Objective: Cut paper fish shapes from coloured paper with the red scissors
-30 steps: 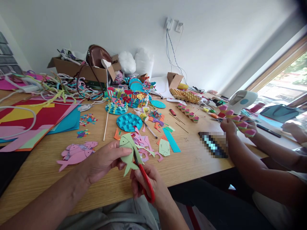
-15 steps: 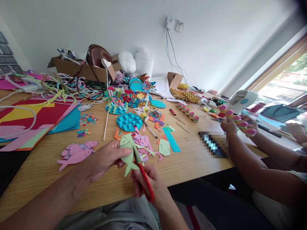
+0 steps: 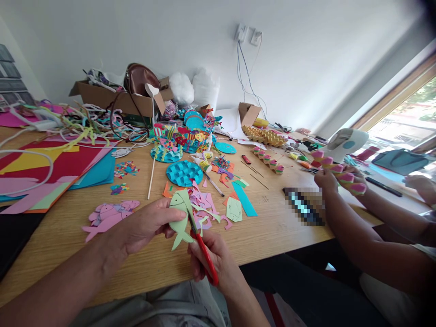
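Observation:
My left hand point(image 3: 150, 222) pinches a light green paper fish point(image 3: 178, 211) with a drawn eye and mouth, tail toward me. Red-handled scissors point(image 3: 206, 256) are gripped in my right hand point(image 3: 216, 254), their blades against the fish's right edge. Beyond lie pink and purple paper scraps point(image 3: 204, 200) and another green piece with a drawn fish point(image 3: 234, 209). Several pink paper fish point(image 3: 109, 218) are piled left of my left hand.
Coloured paper sheets point(image 3: 61, 168) and tangled cords fill the left side. Blue egg-carton pieces point(image 3: 184, 173) stand behind the scraps. At the right, another person's hands point(image 3: 329, 181) hold a pink and green carton strip point(image 3: 339, 172) beside a pixelated object point(image 3: 303, 206).
The green fish has turned slightly and shifted a little left, and the scissors have moved slightly along its edge. A thin green strip now hangs beside the blades.

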Demonstrator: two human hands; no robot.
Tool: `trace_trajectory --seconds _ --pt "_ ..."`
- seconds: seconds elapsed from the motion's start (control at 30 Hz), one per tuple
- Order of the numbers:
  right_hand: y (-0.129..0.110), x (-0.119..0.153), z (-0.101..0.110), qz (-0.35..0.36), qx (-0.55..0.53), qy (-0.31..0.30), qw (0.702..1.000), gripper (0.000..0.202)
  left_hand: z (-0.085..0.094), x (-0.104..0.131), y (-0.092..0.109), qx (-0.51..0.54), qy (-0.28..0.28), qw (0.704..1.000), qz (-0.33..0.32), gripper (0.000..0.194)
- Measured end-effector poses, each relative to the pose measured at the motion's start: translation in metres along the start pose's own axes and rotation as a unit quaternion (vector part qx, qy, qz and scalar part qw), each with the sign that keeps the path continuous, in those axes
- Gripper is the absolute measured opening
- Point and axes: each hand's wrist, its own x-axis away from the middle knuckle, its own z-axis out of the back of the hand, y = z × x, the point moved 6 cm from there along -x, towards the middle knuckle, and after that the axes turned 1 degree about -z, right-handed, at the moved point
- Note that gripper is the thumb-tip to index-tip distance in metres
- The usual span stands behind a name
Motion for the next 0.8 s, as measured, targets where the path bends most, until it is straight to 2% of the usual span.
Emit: trace_trajectory --seconds 0.2,0.53,0.8 --pt "0.0008 -0.0001 0.0011 -0.002 0.009 0.009 1.000 0.044 -0.0009 -0.0017 -0.0012 -0.009 -0.011 1.000 0.013 0.017" --pt "0.0027 -0.0033 -0.0029 -0.011 -0.040 0.019 0.999 0.049 -0.0005 -0.0001 0.0028 -0.032 0.020 0.999 -0.019 0.026" --pt "0.0063 -0.0040 -0.0051 -0.014 -0.062 0.027 0.998 0.051 -0.0069 -0.0001 0.0010 -0.029 0.044 0.998 -0.014 0.028"
